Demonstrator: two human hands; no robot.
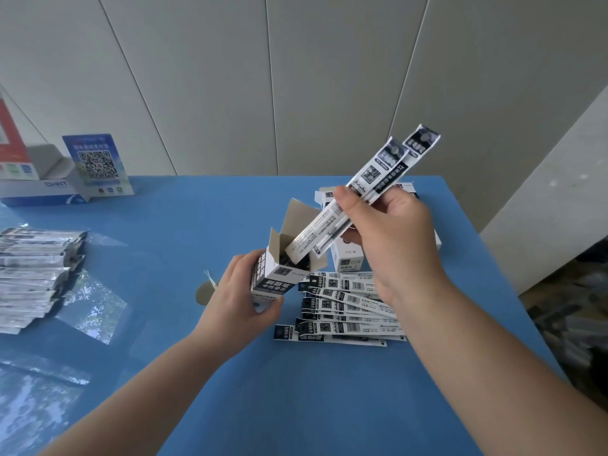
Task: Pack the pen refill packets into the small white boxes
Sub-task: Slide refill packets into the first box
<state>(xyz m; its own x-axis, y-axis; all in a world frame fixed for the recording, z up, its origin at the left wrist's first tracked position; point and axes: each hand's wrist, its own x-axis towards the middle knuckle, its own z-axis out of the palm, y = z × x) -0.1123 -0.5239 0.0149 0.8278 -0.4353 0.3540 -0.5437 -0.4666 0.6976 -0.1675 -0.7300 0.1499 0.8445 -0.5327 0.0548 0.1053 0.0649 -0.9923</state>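
My left hand (238,299) grips a small white box (281,274) with black print, tilted, its top flaps open. My right hand (391,232) pinches two long pen refill packets (368,189). They slant down to the left, and their lower ends sit at the box's open mouth. Several more refill packets (345,307) lie in a loose pile on the blue table (296,390) under my right wrist. Other small white boxes (348,258) stand behind my right hand, partly hidden.
A heap of clear plastic-wrapped packets (33,274) and plastic sheets lies at the table's left. A blue QR-code sign (97,162) and a white-blue carton (39,189) stand at the back left. The table's right edge drops off beside a white wall panel.
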